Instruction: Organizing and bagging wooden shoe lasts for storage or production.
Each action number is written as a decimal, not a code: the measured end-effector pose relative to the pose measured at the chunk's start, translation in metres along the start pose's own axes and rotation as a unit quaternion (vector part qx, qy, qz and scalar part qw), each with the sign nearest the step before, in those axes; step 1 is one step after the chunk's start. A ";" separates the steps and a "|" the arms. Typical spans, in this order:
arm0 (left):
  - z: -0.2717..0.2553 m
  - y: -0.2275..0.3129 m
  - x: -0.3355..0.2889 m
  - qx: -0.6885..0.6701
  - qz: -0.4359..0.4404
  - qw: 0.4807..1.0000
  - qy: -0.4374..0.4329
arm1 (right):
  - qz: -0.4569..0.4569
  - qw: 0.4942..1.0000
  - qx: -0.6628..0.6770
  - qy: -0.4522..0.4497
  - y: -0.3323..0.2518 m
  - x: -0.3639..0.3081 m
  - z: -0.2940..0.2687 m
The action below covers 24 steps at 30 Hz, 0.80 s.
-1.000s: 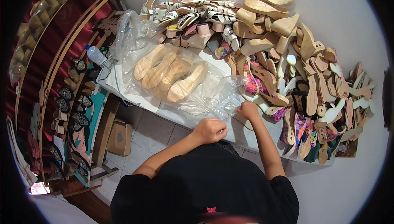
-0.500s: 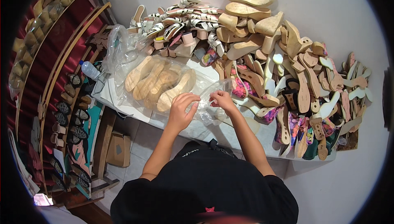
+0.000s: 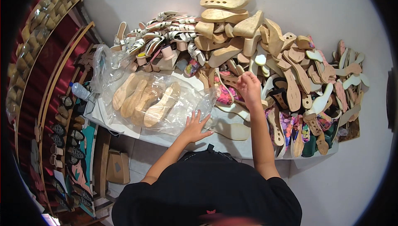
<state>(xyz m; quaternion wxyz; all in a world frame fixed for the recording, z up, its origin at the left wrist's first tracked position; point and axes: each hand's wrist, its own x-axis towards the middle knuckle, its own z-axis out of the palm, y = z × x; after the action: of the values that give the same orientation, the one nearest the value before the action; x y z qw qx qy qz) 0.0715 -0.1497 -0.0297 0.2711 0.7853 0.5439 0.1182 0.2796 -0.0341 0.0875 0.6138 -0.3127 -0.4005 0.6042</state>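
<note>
A clear plastic bag [image 3: 191, 98] lies on the table, with several pale wooden shoe soles [image 3: 162, 105] inside it. My left hand [image 3: 195, 129] is open at the bag's near right corner, fingers spread and touching the plastic. Raised over the heap to the right, my right hand [image 3: 249, 88] has its fingers curled in. Whether anything small sits in them is hidden. Just behind that hand is a floral sandal [image 3: 224, 94]. A flat, pale insole [image 3: 230, 130] rests near the table's front edge, to the right of my left hand.
Wooden platform soles [image 3: 226, 15] are piled against the wall, beside white strappy sandals [image 3: 166, 33]. More insoles and floral shoes [image 3: 295, 126] cover the table's right side. On the left stand shelves of shoes [image 3: 76, 153], a water bottle [image 3: 79, 90] and a cardboard box [image 3: 118, 167].
My right hand has let go of the bag and risen away to the right. The left hand has spread flat at the bag's edge. The view has shifted, and the pale insole shows more fully.
</note>
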 end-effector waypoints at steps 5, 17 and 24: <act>-0.034 0.014 0.034 -0.045 -0.063 0.996 -0.036 | -0.047 0.996 -0.042 0.059 -0.025 0.023 -0.040; -0.130 0.097 0.171 -0.232 0.109 0.945 0.205 | -0.146 0.934 -0.264 0.192 -0.091 0.115 -0.094; -0.116 0.130 0.301 -0.329 0.138 0.919 0.166 | -0.234 0.791 -0.495 0.275 -0.073 0.161 -0.122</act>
<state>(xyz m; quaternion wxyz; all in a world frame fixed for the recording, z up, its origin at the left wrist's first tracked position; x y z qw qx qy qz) 0.2331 0.1272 0.1052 0.4011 0.6881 0.3974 0.4558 0.4137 0.1327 0.1101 0.5822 -0.6229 -0.5200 0.0499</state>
